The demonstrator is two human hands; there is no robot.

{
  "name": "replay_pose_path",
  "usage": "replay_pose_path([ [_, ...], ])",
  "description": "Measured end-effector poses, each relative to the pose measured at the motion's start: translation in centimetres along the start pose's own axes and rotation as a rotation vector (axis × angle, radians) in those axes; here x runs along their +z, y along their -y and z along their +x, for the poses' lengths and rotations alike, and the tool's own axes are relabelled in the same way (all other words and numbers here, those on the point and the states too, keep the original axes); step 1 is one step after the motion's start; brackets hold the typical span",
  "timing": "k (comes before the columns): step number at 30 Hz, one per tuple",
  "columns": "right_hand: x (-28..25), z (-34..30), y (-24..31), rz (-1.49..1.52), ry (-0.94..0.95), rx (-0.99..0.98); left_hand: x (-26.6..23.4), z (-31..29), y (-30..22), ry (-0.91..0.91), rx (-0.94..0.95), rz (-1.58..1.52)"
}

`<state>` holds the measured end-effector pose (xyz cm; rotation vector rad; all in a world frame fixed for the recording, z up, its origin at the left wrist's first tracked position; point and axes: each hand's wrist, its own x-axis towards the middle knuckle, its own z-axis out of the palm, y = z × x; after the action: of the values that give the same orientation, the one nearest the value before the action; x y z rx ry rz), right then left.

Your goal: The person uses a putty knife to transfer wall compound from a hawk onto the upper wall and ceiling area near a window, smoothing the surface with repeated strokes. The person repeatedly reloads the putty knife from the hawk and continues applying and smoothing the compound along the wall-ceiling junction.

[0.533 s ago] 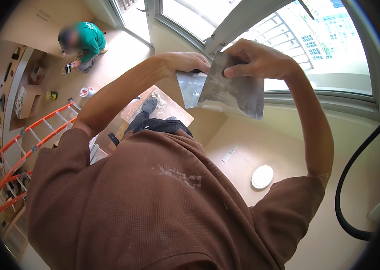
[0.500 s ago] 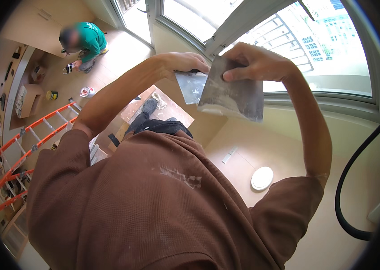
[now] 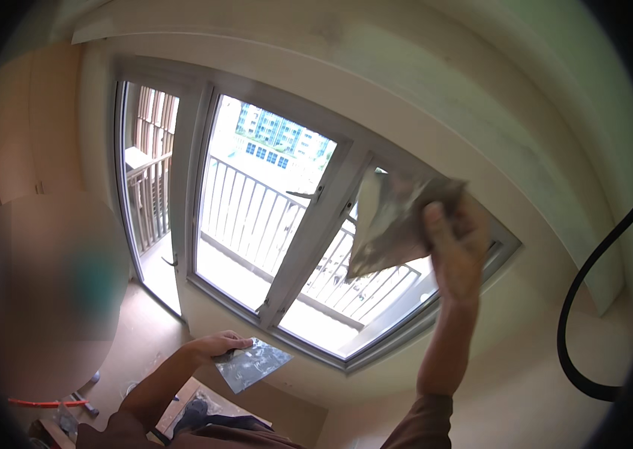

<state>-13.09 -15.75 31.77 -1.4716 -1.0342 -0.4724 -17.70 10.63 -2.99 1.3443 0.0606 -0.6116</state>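
Note:
My right hand (image 3: 457, 239) is raised in front of the window, gripping a wide metal putty knife (image 3: 399, 228), its thumb pressed on the grey blade. Pale filler shows on that blade, which is smeared by motion. Lower down, my left hand (image 3: 220, 346) holds a smaller metal putty knife (image 3: 255, 365) nearly flat, with whitish smears on its face. The two blades are well apart. What handle each knife has is hidden by the fingers.
A grey-framed window (image 3: 275, 295) fills the middle, with a balcony railing outside. Above it runs a pale beam (image 3: 436, 97). A black hose (image 3: 567, 322) loops at the right. Below are my shoe (image 3: 195, 408) and a smeared board (image 3: 215, 404). A blurred patch hides the left side.
My view has tilted up toward the window and beam. The putty knives, close together before, have separated: the right hand has gone up, the left stays lower.

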Motion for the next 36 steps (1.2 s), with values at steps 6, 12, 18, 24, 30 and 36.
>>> replay_pose_path([
  [6,3.9,8.2,11.1,-1.105,-0.153,-0.842,0.2,-2.1,-1.2,0.096,0.071,-0.077],
  [12,9.8,17.9,11.1,-1.421,0.004,-0.935,-6.0,0.2,-0.8,0.160,0.084,-0.017],
  [18,12.2,22.5,8.5,-1.601,-0.006,-0.846,-10.9,-1.6,-2.9,0.151,0.103,0.012],
  [24,12.6,23.2,7.2,-1.765,-0.022,-0.914,-14.1,0.8,-2.6,0.251,0.080,-0.098],
  [30,12.0,23.6,5.5,-1.889,-0.010,-1.090,-15.6,1.7,-3.4,0.289,0.055,-0.102],
  [36,11.2,22.3,2.1,-1.874,-0.119,-1.001,-17.5,2.8,-3.2,0.226,0.042,0.003],
])
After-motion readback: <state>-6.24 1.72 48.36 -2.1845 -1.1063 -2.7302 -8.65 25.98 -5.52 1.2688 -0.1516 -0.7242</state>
